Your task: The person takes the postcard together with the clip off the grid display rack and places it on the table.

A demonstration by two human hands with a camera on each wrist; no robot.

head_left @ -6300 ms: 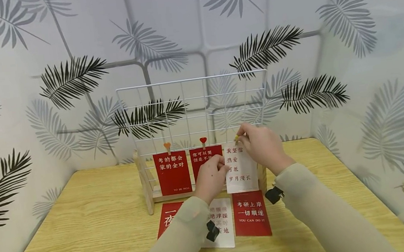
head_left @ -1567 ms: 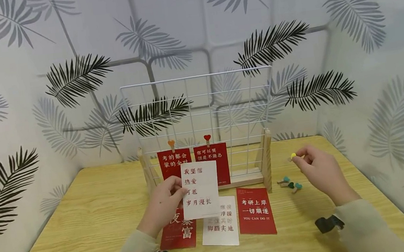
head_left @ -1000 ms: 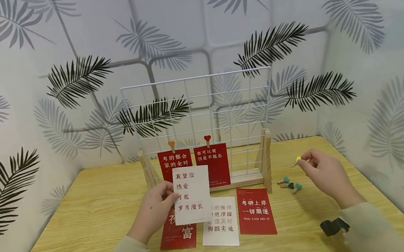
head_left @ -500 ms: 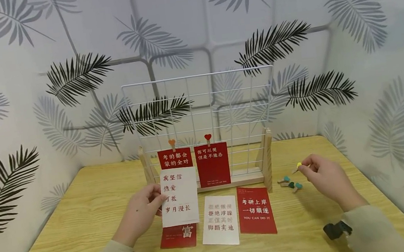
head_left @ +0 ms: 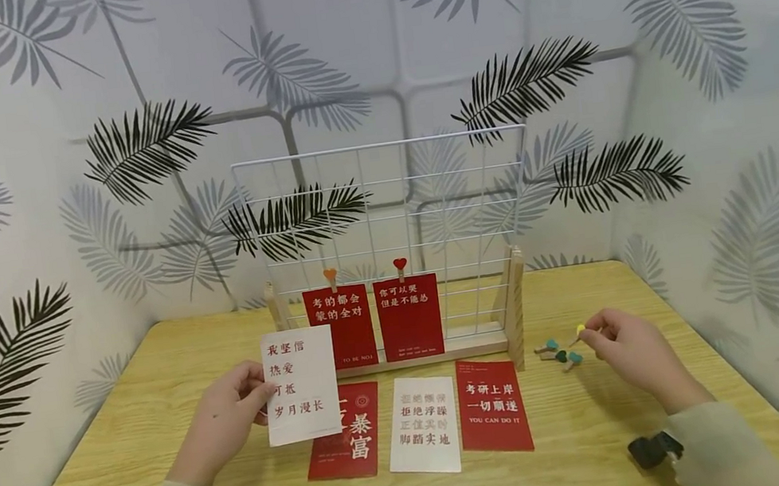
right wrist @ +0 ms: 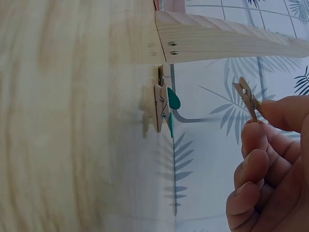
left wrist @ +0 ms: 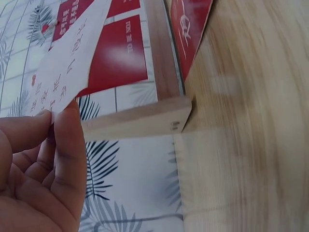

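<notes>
My left hand (head_left: 224, 410) pinches the left edge of a white card (head_left: 301, 385) with red characters, raised in front of the rack. In the left wrist view the thumb and forefinger grip a corner of that card (left wrist: 72, 63). My right hand (head_left: 636, 351) pinches a small wooden clothespin (right wrist: 247, 99) with a yellow heart, just right of the pile of clothespins. Two red cards, one (head_left: 353, 335) on the left and another (head_left: 410, 325) beside it, hang on the white wire grid (head_left: 387, 219) by clothespins with an orange heart (head_left: 331, 275) and a red heart (head_left: 400, 264).
Flat on the wooden table (head_left: 123, 434) lie a red card (head_left: 363, 450), a white card (head_left: 421, 424) and another red card (head_left: 493, 403). Green- and teal-hearted clothespins (head_left: 561, 356) lie beside the rack's right wooden foot (head_left: 516, 309). A patterned wall covering (head_left: 549, 0) stands behind.
The white card came off the grid with its yellow-hearted clothespin. Lately my left hand has carried the card leftward, uncovering the hanging red card, while my right hand has lowered the clothespin slightly.
</notes>
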